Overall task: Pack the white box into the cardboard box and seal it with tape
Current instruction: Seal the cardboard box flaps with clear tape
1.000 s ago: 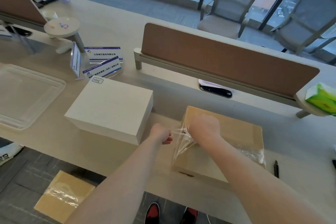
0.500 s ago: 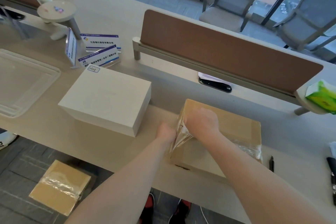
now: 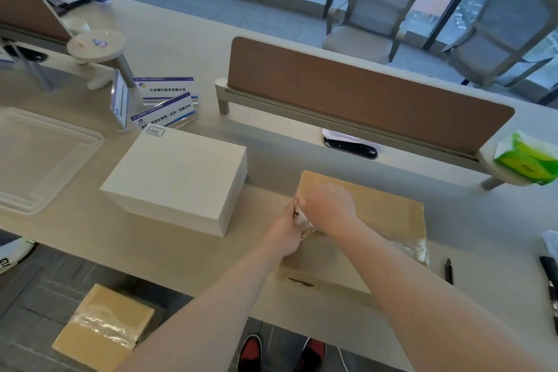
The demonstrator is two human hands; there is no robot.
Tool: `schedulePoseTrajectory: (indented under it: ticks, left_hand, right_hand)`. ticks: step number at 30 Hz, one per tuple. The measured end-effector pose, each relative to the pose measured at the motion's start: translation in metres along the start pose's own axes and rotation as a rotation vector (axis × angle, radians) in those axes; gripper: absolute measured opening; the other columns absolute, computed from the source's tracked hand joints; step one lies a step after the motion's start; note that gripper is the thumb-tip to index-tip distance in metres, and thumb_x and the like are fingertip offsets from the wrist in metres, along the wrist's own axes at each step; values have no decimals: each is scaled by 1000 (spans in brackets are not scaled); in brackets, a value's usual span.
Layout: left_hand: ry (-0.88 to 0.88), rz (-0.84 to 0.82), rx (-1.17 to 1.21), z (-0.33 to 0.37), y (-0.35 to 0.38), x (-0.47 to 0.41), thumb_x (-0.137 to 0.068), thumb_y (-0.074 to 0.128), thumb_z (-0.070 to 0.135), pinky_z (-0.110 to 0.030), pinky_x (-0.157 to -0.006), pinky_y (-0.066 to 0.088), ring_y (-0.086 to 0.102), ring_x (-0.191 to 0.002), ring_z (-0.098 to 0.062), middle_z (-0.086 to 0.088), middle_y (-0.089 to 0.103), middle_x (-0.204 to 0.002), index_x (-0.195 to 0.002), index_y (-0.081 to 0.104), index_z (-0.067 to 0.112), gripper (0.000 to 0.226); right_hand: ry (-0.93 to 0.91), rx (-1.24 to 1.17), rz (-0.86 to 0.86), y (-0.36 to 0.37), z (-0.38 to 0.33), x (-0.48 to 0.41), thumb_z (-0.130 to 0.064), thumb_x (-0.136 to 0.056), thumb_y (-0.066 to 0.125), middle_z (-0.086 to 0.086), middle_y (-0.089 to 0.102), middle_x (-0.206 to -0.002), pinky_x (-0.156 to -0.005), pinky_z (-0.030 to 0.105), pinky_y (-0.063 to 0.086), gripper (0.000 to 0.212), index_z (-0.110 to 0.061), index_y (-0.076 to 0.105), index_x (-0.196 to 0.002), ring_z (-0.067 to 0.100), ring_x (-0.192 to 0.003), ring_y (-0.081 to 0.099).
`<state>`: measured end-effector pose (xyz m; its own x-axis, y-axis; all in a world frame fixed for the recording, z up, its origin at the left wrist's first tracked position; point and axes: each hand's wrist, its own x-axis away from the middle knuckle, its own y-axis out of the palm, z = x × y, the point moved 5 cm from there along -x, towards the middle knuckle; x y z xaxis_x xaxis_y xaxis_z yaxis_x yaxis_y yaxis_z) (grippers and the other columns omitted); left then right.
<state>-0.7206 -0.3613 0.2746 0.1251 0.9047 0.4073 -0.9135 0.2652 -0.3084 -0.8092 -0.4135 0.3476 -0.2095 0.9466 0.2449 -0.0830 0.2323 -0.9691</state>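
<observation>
office: desk (image 3: 302,48) w/ divider panel (image 3: 362,100), mesh chairs (image 3: 377,9), co. name signs (image 3: 166,90).

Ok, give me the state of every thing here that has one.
white box: closed, standing on the desk, not packed.
cardboard box: flaps shut, on the desk.
clear tape: crumpled across the cardboard box top.
left hand: pinches the clear tape.
right hand: grips the clear tape.
floor box: closed, taped.

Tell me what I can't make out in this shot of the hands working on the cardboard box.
Head view:
- Right hand fingertips: curled under its own knuckles.
- Clear tape end: bunched between right and left hand.
- Cardboard box left edge: behind both hands.
- White box label writing: too small.
- Black tool: cut off by the right edge.
</observation>
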Motion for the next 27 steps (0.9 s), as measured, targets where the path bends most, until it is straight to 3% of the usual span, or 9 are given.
schedulePoseTrajectory:
  ticks: [4,8,11,15,18,24,27]
  left_hand:
    - [-1,66,23,-8,6,-1,-103,40,22,-23,-90,36,53,-111,-8,22,55,-118,-142,40,35,41]
    - [-55,96,65,-13,9,-3,-102,37,27,-26,-98,35,49,-120,-10,19,53,-129,-144,40,34,42]
    - [-81,96,36,-19,14,-6,-99,36,31,-30,-102,36,49,-122,-10,20,53,-131,-141,41,37,43]
    - [-110,117,11,-21,17,-11,-97,32,46,-39,-104,43,56,-116,-14,18,61,-125,-133,45,46,38]
    - [-106,126,-5,-21,16,-11,-98,28,47,-41,-107,41,53,-122,-16,16,57,-133,-138,41,44,43]
    - [-104,121,-18,-25,15,-13,-96,28,40,-42,-110,39,49,-129,-18,15,53,-141,-144,36,44,48]
    - [-97,151,-31,-21,14,-8,-101,28,30,-37,-113,32,42,-137,-22,11,43,-150,-151,28,39,51]
  right_hand:
    - [84,-264,-2,2,20,10,-51,-100,38,7,64,-96,-69,34,39,44,-15,61,-90,30,-93,60]
    - [179,-475,-55,9,45,19,-64,-87,51,-5,55,-71,-55,32,33,48,-20,49,-68,21,-72,55]
    - [162,-461,-64,7,46,23,-68,-83,55,-4,58,-68,-52,31,34,52,-18,52,-68,15,-65,53]
    - [152,-265,-83,-2,54,26,-71,-83,54,-5,56,-71,-55,31,38,52,-20,54,-75,19,-71,55]
    - [156,-165,-99,-5,74,31,-69,-90,46,-6,55,-71,-57,31,39,52,-18,58,-82,21,-76,58]
    - [205,-414,-174,7,99,35,-65,-88,56,-1,55,-61,-52,30,36,54,-17,47,-65,20,-55,55]
    - [214,-414,-167,9,108,41,-66,-86,58,-1,55,-63,-54,30,37,54,-15,50,-67,19,-57,53]
